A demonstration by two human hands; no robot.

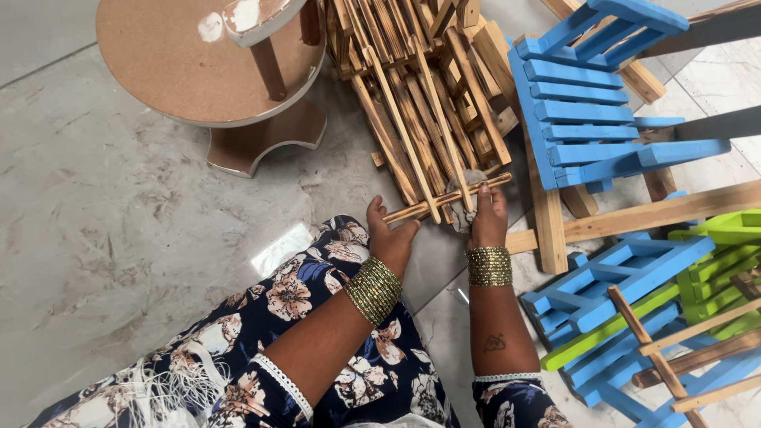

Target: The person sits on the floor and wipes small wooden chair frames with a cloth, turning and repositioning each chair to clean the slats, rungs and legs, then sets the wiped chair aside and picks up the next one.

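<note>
Head view: your left hand (391,238) and right hand (487,218) both grip one pale, slim wooden stick (444,198), with a grey cloth (464,214) under the right.

Bare scorched wood slats (420,103), blue painted wooden racks (583,119), glossy marble floor (119,230), matt chipboard stool (182,63)

Pale grey marble floor (119,214) shines with a bright glare patch. A round brown stool (182,63) stands on it; right of the stool lie a wood-slat pile (412,87), blue racks (587,111) and a green rack (713,269).
</note>
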